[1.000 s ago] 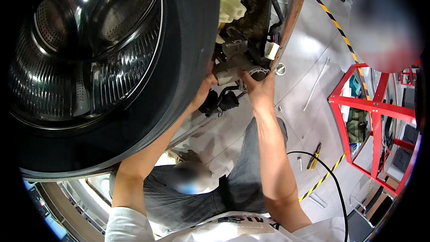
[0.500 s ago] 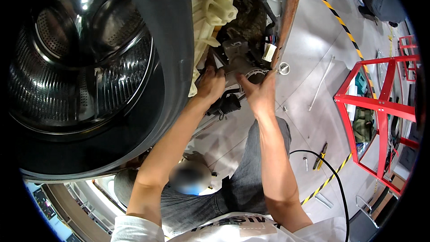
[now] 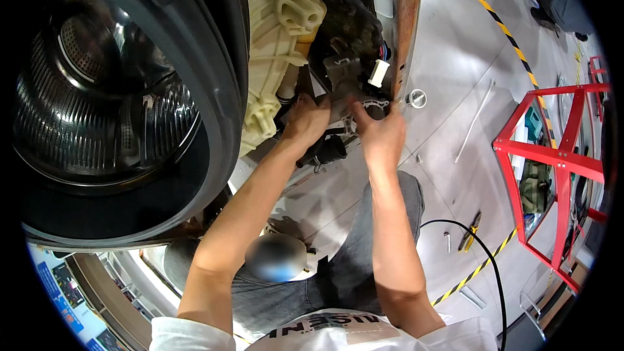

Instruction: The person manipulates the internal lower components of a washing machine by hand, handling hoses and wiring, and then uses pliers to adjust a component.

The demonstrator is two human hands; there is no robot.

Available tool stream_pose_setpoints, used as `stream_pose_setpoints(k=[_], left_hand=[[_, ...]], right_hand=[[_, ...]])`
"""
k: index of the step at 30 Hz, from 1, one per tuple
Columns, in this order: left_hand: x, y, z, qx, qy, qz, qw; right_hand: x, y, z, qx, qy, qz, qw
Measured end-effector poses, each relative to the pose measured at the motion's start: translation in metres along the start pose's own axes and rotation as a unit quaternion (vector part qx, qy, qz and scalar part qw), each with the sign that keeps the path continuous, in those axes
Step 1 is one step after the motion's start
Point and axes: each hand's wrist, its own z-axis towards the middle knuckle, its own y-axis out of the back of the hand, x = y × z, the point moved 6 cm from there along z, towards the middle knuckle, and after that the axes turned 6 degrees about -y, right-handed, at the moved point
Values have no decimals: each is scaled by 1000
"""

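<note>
Head view: near the upper centre of the frame we see a grey plastic housing with a round ringed end, between the left hand and the right hand. The right fingers close around its ringed end, thumb on top; the left fingers curl against its left side, partly hidden, so we cannot tell how firmly they hold.

We judge that the housing could twist or slip if only one hand bears it, and that a hard pull could strain the black ribbed rubber hose just below. The white block connector with coloured wires, just above the right hand, could be knocked.

Space looks tight: the cream moulded plastic tub stands to the left, and the rust-brown panel edge rises on the right, where we could scrape knuckles. On the pale floor, right of centre, lie a long white rod and yellow-and-black pliers, with a thin black cable curving at lower right.
</note>
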Motion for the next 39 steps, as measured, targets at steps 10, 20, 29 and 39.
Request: stream_pose_setpoints(k=[10,20,29,39], left_hand=[[10,0,1,-23,-1,20,1000],[13,-4,-5,-49,102,-132,985],[9,2,-10,-22,10,-70,997],[-3,9,-19,-53,-22,-91,994]], right_hand=[[15,-7,-7,39,84,76,993],[7,-11,-1,37,57,108,992],[-2,-6,3,32,24,79,996],[7,-1,-9,-25,116,-1,993]])
